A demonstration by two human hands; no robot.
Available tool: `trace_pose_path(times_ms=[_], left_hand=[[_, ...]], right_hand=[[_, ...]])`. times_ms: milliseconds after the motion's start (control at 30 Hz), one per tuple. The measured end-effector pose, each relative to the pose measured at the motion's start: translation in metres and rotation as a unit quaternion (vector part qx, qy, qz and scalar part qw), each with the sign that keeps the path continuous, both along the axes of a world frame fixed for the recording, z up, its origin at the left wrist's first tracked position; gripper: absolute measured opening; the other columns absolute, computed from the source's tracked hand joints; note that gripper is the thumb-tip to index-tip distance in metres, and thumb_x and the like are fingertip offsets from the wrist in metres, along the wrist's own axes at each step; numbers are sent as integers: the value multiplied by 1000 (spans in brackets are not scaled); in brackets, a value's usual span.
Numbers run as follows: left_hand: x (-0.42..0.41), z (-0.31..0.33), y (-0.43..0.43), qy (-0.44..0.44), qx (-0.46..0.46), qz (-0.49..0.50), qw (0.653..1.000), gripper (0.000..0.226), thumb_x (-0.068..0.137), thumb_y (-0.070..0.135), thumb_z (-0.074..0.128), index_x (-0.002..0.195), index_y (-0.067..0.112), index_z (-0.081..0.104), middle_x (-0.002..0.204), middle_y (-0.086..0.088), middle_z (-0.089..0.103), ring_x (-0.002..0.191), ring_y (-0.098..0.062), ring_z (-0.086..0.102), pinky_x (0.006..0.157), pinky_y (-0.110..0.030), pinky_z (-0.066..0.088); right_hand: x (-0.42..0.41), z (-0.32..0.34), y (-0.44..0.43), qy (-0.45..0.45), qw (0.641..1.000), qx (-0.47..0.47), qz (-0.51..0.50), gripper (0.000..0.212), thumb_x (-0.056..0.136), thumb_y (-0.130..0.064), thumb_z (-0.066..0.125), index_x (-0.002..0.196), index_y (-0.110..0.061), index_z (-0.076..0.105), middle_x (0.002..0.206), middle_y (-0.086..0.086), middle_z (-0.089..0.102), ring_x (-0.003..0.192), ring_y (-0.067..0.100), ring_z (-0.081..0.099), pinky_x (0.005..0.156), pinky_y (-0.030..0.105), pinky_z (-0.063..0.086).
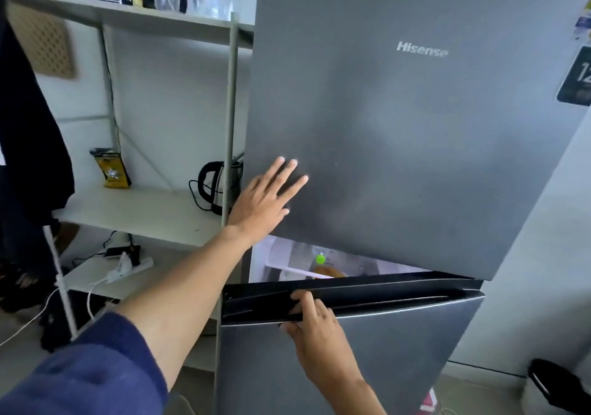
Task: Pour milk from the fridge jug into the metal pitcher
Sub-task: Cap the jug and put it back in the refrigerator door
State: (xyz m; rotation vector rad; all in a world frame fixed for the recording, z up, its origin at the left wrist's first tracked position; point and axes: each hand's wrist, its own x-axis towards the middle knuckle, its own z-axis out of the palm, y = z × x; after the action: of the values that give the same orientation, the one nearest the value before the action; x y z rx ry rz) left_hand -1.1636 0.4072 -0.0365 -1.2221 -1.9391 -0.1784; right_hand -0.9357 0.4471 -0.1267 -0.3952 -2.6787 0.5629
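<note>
A grey fridge (399,158) filled the centre and right of the frame, its upper door (383,120) swung slightly ajar so that a lit wedge of the interior showed beneath the door's bottom edge, at lower centre. In that gap sat a green cap (320,259) above something orange; whether this belonged to the milk jug could not be told, and the metal pitcher was out of view. The left hand (267,197) lay flat and spread against the upper door near its lower left corner, fingers extended, gripping nothing. The right hand (315,317) curled its fingers over the dark top edge of the lower door (367,350), thumb beneath, at lower centre. Just beside the fridge's left edge stood the upright post of a pale shelf unit (144,210), leaving little room on that side. On its middle shelf stood a black kettle (214,187) close to the post and a yellow packet (112,171) further left. A power strip (128,269) with cables lay on the lower shelf. Dark clothing (28,146) hung along the left edge of the frame.
</note>
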Motion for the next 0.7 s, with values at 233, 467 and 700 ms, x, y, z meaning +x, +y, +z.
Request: trace_pose_path(times_ms=[233, 467, 700], left_hand=[[-48, -15, 12, 121, 67, -50, 989, 69, 87, 56, 58, 148, 33, 40, 156, -2, 38, 143, -21, 37, 93, -36, 44], [-67, -30, 21, 136, 110, -88, 981, 53, 100, 54, 39, 150, 35, 36, 159, 1, 29, 146, -16, 29, 81, -35, 41], [-67, -45, 38, 119, 160, -85, 976, 53, 101, 44, 28, 154, 37, 21, 162, 5, 19, 146, -17, 28, 85, -39, 34]], right_hand=[[-91, -34, 32, 106, 985, 125, -52, 15, 81, -21, 64, 93, -30, 60, 80, -14, 56, 73, 12, 46, 68, 22, 36], [-131, -34, 47, 110, 979, 141, -101, 25, 71, -10, 71, 91, -24, 68, 78, -9, 55, 69, 20, 50, 63, 27, 39], [-156, -33, 62, 95, 972, 175, -122, 24, 68, -13, 81, 84, -25, 68, 77, -7, 56, 67, 21, 51, 59, 30, 40]])
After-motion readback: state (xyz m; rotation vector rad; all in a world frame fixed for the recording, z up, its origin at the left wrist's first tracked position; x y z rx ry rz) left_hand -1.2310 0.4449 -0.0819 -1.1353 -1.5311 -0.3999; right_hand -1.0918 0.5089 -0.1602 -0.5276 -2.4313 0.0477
